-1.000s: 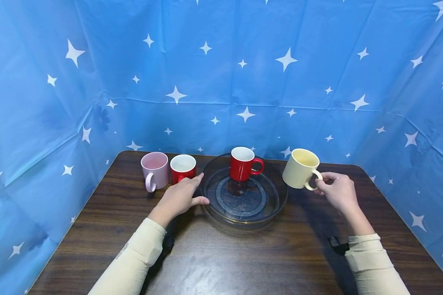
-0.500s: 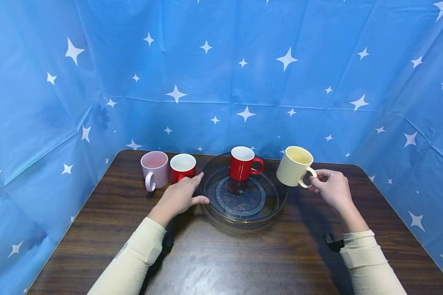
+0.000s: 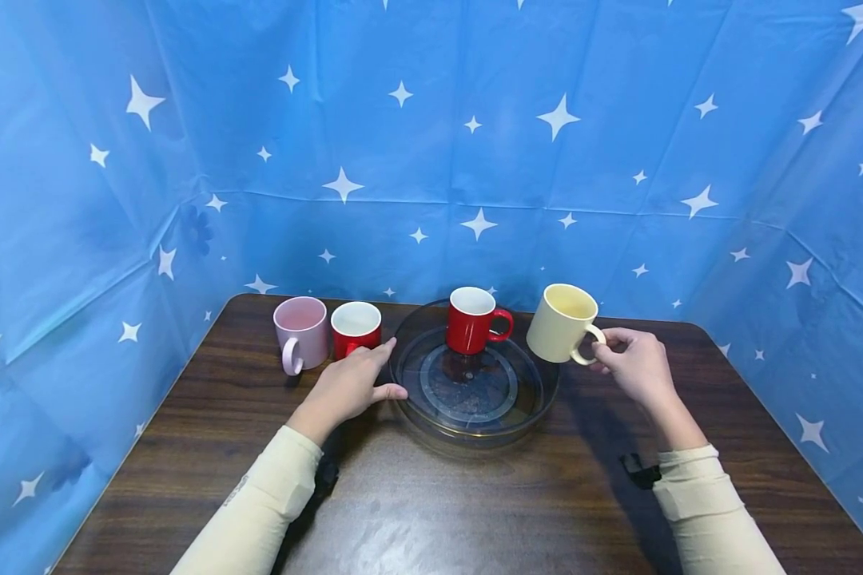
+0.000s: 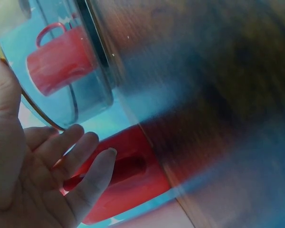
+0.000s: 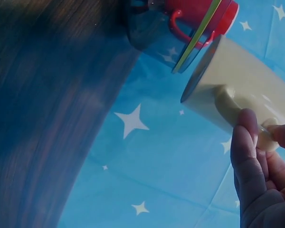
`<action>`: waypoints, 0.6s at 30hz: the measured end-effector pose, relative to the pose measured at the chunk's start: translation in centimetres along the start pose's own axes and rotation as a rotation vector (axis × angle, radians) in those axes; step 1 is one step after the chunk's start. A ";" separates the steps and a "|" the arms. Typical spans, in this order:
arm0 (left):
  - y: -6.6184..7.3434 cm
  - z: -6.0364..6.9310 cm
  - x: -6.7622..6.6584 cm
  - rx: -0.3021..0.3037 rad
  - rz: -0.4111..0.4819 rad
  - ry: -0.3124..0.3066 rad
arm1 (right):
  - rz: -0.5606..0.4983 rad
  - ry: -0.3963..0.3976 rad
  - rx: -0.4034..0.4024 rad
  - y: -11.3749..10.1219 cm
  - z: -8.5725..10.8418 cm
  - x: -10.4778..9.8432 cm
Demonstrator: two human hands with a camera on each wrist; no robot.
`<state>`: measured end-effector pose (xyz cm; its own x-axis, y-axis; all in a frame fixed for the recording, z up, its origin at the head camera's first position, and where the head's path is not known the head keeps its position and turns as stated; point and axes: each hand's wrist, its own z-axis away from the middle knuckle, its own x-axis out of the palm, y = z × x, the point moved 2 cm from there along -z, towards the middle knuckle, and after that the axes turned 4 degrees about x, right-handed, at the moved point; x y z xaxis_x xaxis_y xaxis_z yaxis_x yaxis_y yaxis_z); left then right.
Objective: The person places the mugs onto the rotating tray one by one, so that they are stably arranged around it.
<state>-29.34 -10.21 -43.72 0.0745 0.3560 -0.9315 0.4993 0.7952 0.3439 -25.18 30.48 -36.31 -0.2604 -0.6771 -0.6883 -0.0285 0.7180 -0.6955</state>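
My right hand [image 3: 638, 366] pinches the handle of a pale yellow mug [image 3: 555, 327], tilted and held in the air over the right rim of a round glass bowl [image 3: 475, 432]. In the right wrist view the yellow mug [image 5: 247, 80] hangs clear of the table. Inside the bowl a red mug [image 3: 467, 329] stands upright, its handle to the right. My left hand [image 3: 348, 389] lies at the bowl's left side with fingers extended; in the left wrist view its thumb [image 4: 4, 90] touches the bowl's rim. A second red mug [image 3: 356, 319] is partly hidden behind the left hand.
A pink mug [image 3: 301, 331] stands left of the second red mug, handle toward me. All rests on a dark wooden table [image 3: 431, 511]. Blue cloth [image 3: 431, 144] with white stars encloses the table's back and sides.
The right hand has carried the yellow mug leftward, from beside the bowl to over its right rim. The left hand and the other mugs have stayed put.
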 end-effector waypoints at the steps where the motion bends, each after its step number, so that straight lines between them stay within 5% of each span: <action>1: 0.0 0.0 0.0 0.002 0.002 0.002 | -0.006 -0.003 0.000 -0.1 0.0 0.1; 18: 0.0 0.2 -0.1 0.001 -0.004 0.000 | -0.039 -0.041 0.003 -0.7 -0.2 1.7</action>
<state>-29.22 -10.32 -43.67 0.0723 0.3528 -0.9329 0.5006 0.7962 0.3398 -25.79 28.89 -36.97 -0.2193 -0.7110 -0.6681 -0.0355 0.6902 -0.7228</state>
